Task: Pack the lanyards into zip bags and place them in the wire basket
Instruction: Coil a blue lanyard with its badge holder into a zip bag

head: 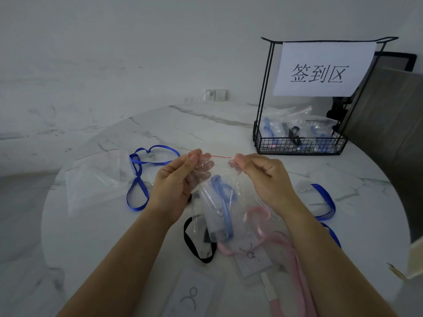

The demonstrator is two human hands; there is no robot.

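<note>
left hand [176,179] and right hand [263,177] each pinch an end of the zip bag [217,202] seal, held above table [160,124] | blue lanyard [225,211] inside | risk: seal half-pressed, lanyard slips out before wire basket [299,145]

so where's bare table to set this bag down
Bare marble table at the far side, between the blue lanyard loop and the wire basket; also left, nearer than the empty zip bags. Crowded front centre: black lanyard, pink lanyard.
</note>
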